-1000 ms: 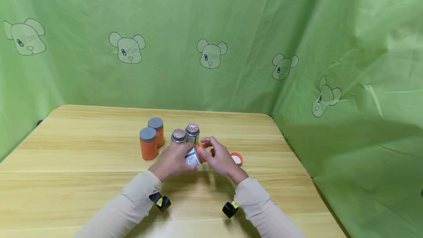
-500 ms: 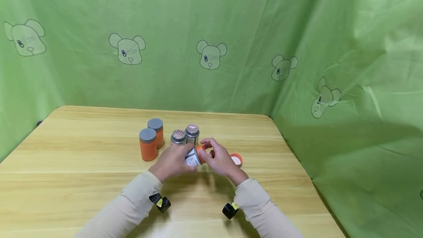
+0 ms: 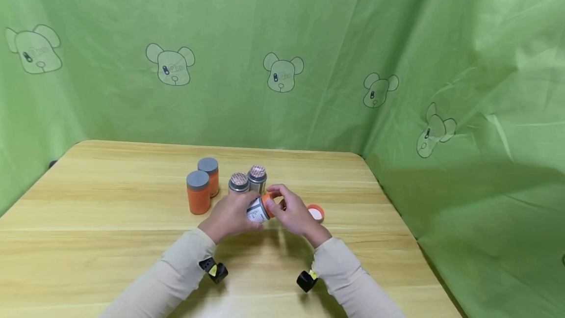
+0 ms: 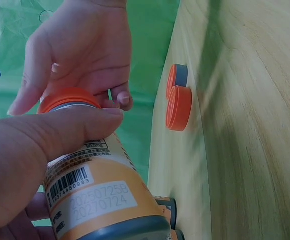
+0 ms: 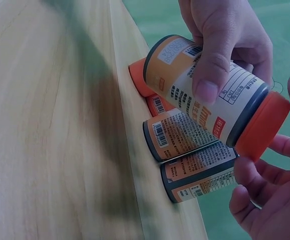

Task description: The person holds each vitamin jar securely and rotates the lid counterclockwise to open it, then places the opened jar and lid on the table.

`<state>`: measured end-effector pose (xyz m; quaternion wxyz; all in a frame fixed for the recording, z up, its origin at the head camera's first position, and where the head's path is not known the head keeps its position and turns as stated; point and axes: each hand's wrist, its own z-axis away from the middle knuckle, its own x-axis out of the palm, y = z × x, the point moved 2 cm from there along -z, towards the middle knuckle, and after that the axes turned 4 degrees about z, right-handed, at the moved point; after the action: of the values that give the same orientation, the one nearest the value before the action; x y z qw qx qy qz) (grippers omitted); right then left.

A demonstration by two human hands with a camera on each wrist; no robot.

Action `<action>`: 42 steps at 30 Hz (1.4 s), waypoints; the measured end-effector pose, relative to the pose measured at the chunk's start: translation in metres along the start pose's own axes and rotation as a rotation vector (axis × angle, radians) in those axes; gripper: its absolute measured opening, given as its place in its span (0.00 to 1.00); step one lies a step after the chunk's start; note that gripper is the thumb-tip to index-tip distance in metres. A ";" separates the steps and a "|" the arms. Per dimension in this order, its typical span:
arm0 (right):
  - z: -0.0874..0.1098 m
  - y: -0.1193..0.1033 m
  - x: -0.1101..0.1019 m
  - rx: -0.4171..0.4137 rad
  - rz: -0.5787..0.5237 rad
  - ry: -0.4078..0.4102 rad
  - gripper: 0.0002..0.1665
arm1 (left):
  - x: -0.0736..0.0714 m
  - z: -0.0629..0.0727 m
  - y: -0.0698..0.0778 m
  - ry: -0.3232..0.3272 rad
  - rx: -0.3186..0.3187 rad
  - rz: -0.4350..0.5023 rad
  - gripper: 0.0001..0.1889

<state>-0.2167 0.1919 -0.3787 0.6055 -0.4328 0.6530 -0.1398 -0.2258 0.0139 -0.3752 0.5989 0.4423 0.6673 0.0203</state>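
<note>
My left hand [image 3: 229, 214] grips a tilted supplement bottle [image 4: 99, 195] with a white and orange label and a dark base, its thumb across the label. Orange and screw-type, the lid [image 5: 265, 125] sits on the bottle's mouth, pointing toward my right hand [image 3: 293, 214]. The right thumb and fingers hold that lid from its sides. Just behind the left hand stand two lidless bottles, one [image 3: 239, 180] nearer and one [image 3: 257, 173] farther, with patterned foil seals over their mouths. Their labels show in the right wrist view, below the held bottle.
Two orange bottles with grey lids, a front one [image 3: 198, 198] and a rear one [image 3: 214, 180], stand upright to the left. A loose orange lid [image 3: 316, 212] lies right of my right hand; a second lid [image 4: 181, 75] shows beside it in the left wrist view. Green curtains [image 3: 282, 121] border the table.
</note>
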 end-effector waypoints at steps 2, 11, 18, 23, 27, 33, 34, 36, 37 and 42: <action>0.000 0.000 0.001 0.022 0.006 0.004 0.24 | 0.000 0.000 0.000 -0.003 -0.002 -0.001 0.31; 0.001 0.003 0.003 -0.013 -0.047 -0.044 0.24 | 0.002 0.002 -0.004 -0.006 -0.007 -0.002 0.31; 0.001 0.002 0.005 0.028 -0.003 -0.014 0.25 | 0.003 0.002 -0.005 -0.006 0.000 -0.001 0.30; 0.000 0.001 0.008 0.074 0.007 -0.010 0.25 | 0.002 0.002 -0.006 -0.009 -0.016 0.006 0.29; 0.000 0.001 0.007 0.064 -0.022 -0.023 0.24 | 0.002 0.001 -0.007 -0.014 -0.012 0.000 0.30; 0.000 0.005 0.006 0.006 -0.067 -0.058 0.23 | 0.002 0.001 -0.007 -0.023 -0.007 -0.009 0.33; 0.000 0.005 0.006 0.001 -0.071 -0.069 0.24 | 0.002 0.001 -0.007 -0.024 -0.010 -0.008 0.33; -0.001 0.006 0.005 -0.009 -0.075 -0.081 0.25 | 0.001 0.001 -0.007 -0.025 -0.015 -0.006 0.33; -0.001 0.005 0.005 -0.014 -0.070 -0.081 0.25 | 0.001 0.001 -0.007 -0.025 -0.016 -0.006 0.33; -0.001 0.002 0.006 0.009 -0.023 -0.039 0.26 | 0.001 0.001 -0.006 -0.022 -0.012 -0.006 0.32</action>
<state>-0.2180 0.1885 -0.3834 0.6184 -0.4399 0.6357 -0.1413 -0.2280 0.0100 -0.3794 0.6089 0.4369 0.6618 0.0180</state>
